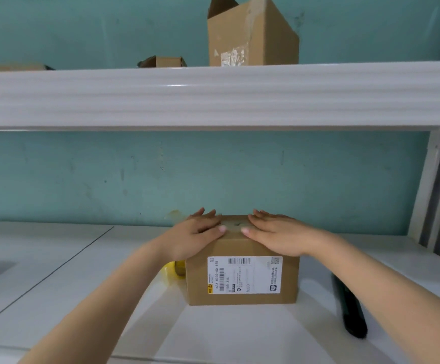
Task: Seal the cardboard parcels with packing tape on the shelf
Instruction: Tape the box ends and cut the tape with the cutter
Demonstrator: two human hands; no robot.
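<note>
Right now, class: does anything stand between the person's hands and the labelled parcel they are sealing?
Nothing visible does. The left hand and right hand lie flat on top of the cardboard parcel, one each side of the taped seam.

Looks like a parcel storeroom or packing room. White metal shelving against a scuffed teal wall; above it, open cardboard boxes; below it, a labelled parcel.

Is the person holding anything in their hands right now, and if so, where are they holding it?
Nothing is gripped. Both the left hand and right hand lie flat, palms down, on the top of the cardboard parcel.
</note>
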